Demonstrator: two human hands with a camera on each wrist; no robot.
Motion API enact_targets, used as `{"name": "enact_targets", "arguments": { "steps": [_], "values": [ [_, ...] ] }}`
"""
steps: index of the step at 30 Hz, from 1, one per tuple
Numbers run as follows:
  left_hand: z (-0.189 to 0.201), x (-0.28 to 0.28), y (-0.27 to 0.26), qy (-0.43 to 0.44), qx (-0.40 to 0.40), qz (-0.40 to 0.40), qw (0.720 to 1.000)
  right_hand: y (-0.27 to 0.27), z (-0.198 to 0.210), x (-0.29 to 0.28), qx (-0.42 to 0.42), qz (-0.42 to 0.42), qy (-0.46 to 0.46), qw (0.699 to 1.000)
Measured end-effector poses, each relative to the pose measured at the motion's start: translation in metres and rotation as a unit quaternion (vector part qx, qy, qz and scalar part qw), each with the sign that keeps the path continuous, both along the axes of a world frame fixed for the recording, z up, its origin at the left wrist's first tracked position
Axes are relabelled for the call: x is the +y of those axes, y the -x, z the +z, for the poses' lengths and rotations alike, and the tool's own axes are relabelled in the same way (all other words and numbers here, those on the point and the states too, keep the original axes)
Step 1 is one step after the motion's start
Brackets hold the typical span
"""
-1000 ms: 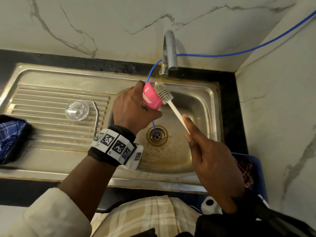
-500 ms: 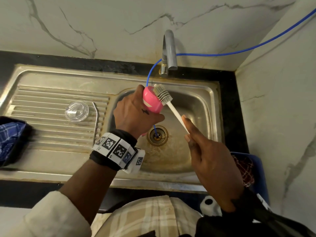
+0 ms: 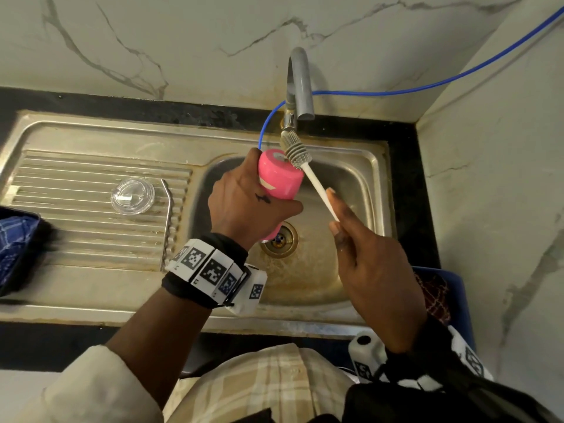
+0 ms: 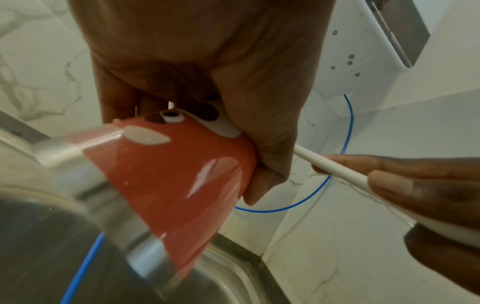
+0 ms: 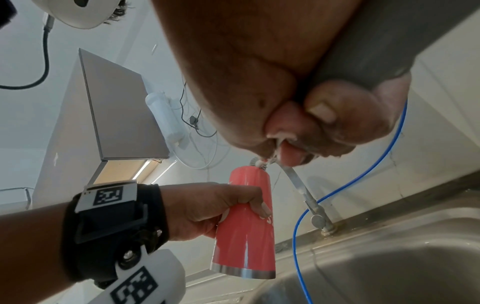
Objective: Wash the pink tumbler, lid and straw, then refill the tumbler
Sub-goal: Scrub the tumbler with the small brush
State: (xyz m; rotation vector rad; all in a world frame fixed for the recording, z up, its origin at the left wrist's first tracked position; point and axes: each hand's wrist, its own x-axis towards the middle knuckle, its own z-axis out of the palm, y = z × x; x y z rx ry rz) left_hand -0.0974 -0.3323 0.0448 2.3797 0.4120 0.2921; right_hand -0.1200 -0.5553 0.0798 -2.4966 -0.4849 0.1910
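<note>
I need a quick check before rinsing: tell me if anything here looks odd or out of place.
A thin blue tube trails from the wall past the tap and down into the sink drain, odd for a washing basin.

The left hand (image 4: 202, 67) wraps its fingers round the pink tumbler (image 4: 182, 185), which tilts with its steel rim toward the camera, over the sink basin (image 4: 233, 288) below. To the right of that hand, the right hand (image 4: 415, 185) pinches a thin white handle (image 4: 335, 166) that runs behind the left hand's thumb. A blue hose (image 4: 345, 144) loops behind both hands against the marble wall (image 4: 363, 226).
</note>
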Motion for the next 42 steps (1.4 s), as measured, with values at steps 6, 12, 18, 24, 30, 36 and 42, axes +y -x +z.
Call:
{"name": "enact_targets", "arguments": {
  "steps": [6, 12, 18, 24, 30, 36, 42],
  "values": [
    [-0.001, 0.011, -0.001, -0.007, -0.037, 0.035, 0.999, 0.016, 0.001, -0.004, 0.023, 0.015, -0.029, 0.999],
    [-0.003, -0.003, 0.005, -0.003, -0.06, -0.015, 0.998, -0.004, -0.003, 0.005, -0.001, -0.011, -0.055, 0.998],
    [-0.003, 0.022, 0.0, 0.001, -0.079, 0.02, 0.997, 0.017, -0.002, 0.002, 0.038, 0.014, -0.076, 0.996],
    [-0.004, 0.007, 0.005, 0.012, -0.079, -0.045, 0.996, -0.002, -0.008, 0.004, 0.015, -0.012, -0.073, 0.997],
    [-0.004, 0.03, -0.003, -0.019, -0.119, -0.045, 0.992, 0.018, -0.007, -0.007, 0.061, 0.005, -0.094, 0.994],
    [-0.005, 0.016, -0.002, -0.072, -0.105, -0.092, 0.988, -0.002, -0.014, -0.002, 0.031, -0.016, -0.1, 0.994],
    [-0.005, 0.024, -0.002, -0.136, -0.107, -0.085, 0.981, 0.019, -0.009, -0.011, 0.058, -0.003, -0.1, 0.993]
  ]
}}
